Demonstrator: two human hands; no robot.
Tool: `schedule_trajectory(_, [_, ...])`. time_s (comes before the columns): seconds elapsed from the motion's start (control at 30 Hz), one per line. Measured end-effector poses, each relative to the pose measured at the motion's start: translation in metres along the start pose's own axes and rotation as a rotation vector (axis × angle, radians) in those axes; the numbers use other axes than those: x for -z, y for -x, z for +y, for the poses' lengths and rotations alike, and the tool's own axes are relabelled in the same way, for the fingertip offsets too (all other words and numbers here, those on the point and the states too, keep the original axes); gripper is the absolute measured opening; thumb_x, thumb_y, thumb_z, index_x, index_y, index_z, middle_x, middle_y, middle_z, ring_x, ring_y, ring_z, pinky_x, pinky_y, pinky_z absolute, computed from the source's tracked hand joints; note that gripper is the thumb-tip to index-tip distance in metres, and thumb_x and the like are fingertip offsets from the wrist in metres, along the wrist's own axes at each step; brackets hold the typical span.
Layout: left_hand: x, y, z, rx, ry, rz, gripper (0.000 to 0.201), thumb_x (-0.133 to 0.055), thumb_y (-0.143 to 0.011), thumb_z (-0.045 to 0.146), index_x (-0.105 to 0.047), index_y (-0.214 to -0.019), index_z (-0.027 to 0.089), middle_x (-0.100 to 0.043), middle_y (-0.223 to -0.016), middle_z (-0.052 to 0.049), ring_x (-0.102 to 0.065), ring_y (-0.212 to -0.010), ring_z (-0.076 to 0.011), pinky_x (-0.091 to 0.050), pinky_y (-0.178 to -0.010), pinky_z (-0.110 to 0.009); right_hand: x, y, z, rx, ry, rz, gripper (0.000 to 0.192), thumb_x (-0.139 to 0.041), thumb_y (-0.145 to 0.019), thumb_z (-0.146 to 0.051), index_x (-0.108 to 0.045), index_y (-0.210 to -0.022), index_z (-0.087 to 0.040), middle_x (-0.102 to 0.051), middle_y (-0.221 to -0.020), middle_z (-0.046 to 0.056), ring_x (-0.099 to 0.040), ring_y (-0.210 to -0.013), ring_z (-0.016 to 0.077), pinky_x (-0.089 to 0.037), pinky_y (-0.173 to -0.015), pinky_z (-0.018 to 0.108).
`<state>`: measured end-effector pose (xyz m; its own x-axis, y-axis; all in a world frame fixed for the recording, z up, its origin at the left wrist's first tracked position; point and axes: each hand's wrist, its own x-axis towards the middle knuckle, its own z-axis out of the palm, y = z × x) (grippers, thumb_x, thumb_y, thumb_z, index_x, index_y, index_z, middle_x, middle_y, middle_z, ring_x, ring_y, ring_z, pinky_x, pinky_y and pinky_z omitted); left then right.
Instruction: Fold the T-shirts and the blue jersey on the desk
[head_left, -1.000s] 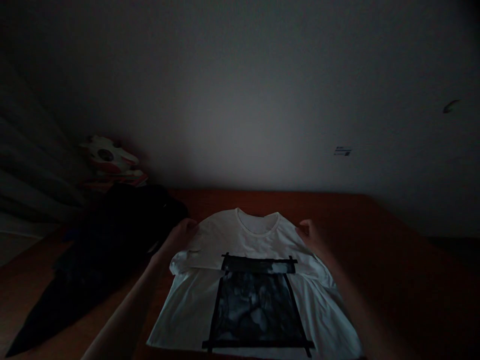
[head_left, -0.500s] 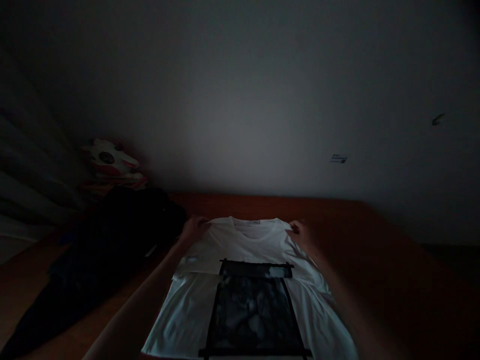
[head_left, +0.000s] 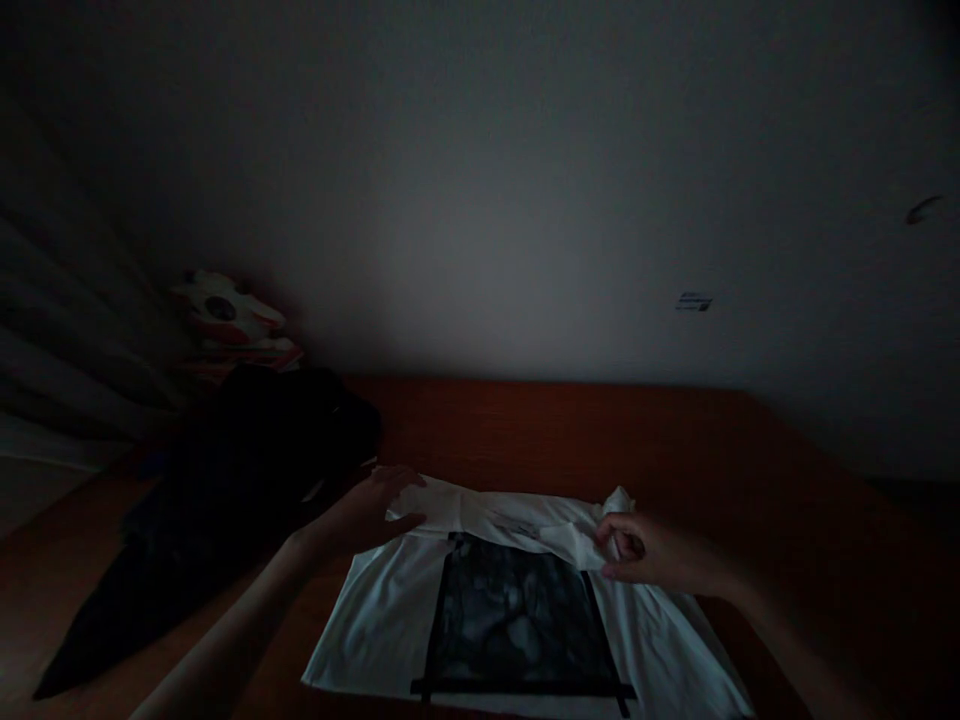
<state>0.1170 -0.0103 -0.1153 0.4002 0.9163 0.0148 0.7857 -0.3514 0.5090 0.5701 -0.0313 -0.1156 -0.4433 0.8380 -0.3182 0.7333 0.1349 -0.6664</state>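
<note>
- The left hand, a little left of the frame's centre, closes its fingers and thumb on the left end of the folded-over top edge of the white T-shirt, with the thumb lying under the fold and the fingers over it.
- The right hand, right of centre and slightly lower in the frame, is curled into a pinch with the fingertips drawn together on the right end of that same fold; a small peak of cloth stands up just above its knuckles.
- Between the two hands the shirt's upper part lies doubled toward the camera as a rumpled band, and its neckline cannot be made out in the dim light.
- Below the band, a dark rectangular print framed in black lines fills the middle of the shirt, and the fold's edge touches the top of it.
- The shirt lies flat on a reddish-brown table, in the lower centre of the frame, with its hem running toward the bottom edge.
- A heap of black clothing lies on the table just beside the left hand, spreading toward the lower left of the frame.
- Beyond it, at the middle left, sits a pale object with red markings, too dark to identify.
- A plain wall fills the upper half of the frame.
</note>
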Motion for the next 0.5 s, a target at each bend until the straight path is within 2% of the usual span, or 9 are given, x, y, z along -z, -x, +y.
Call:
schedule_trajectory(0.13, [-0.014, -0.017, 0.015, -0.004, 0.059, -0.18, 0.053, -0.074, -0.073, 0.059, -0.073, -0.114, 0.025, -0.072, -0.121, -0.01, -0.066, -0.11, -0.0306, -0.046, -0.1, -0.037, -0.014, -0.004, -0.003, -0.015, -0.015, 0.013, 0.032, -0.067, -0.079, -0.051, -0.069, -0.088, -0.02, -0.057, -0.058, -0.003, -0.05, -0.053, 0.0125, -0.032, -0.051, 0.022])
schedule_trajectory(0.2, [-0.015, -0.021, 0.016, 0.022, 0.095, -0.206, 0.052, -0.075, -0.07, 0.061, -0.075, -0.107, 0.025, -0.074, -0.114, -0.009, -0.066, -0.106, -0.0312, -0.047, -0.096, -0.036, -0.019, -0.003, -0.003, -0.034, -0.091, 0.016, 0.036, -0.059, -0.084, -0.055, -0.065, -0.087, -0.02, -0.059, -0.058, -0.003, -0.053, -0.05, 0.0136, -0.035, -0.05, 0.023])
schedule_trajectory(0.33, [-0.018, -0.025, 0.01, 0.079, 0.153, -0.261, 0.051, -0.074, -0.068, 0.065, -0.075, -0.098, 0.024, -0.073, -0.094, -0.003, -0.065, -0.086, -0.0232, -0.047, -0.074, -0.028, -0.022, 0.0, -0.006, 0.025, -0.238, 0.154, 0.036, -0.053, -0.087, -0.054, -0.06, -0.101, -0.023, -0.071, -0.071, 0.001, -0.067, -0.061, 0.0185, -0.049, -0.06, 0.028])
schedule_trajectory(0.4, [-0.018, -0.025, 0.009, 0.083, 0.144, -0.254, 0.045, -0.072, -0.07, 0.062, -0.073, -0.093, 0.023, -0.069, -0.084, 0.001, -0.061, -0.076, -0.0186, -0.043, -0.066, -0.025, -0.021, 0.001, -0.008, 0.096, -0.24, 0.253, 0.031, -0.053, -0.088, -0.05, -0.06, -0.101, -0.024, -0.074, -0.081, 0.004, -0.071, -0.075, 0.0205, -0.053, -0.071, 0.03])
schedule_trajectory(0.5, [-0.012, -0.02, 0.013, 0.059, 0.08, -0.126, 0.033, -0.071, -0.074, 0.053, -0.069, -0.086, 0.023, -0.066, -0.081, 0.0, -0.058, -0.074, -0.0173, -0.043, -0.066, -0.026, -0.02, 0.007, -0.01, 0.156, -0.132, 0.383, 0.024, -0.054, -0.088, -0.044, -0.063, -0.098, -0.025, -0.075, -0.092, 0.005, -0.071, -0.087, 0.0214, -0.052, -0.08, 0.032])
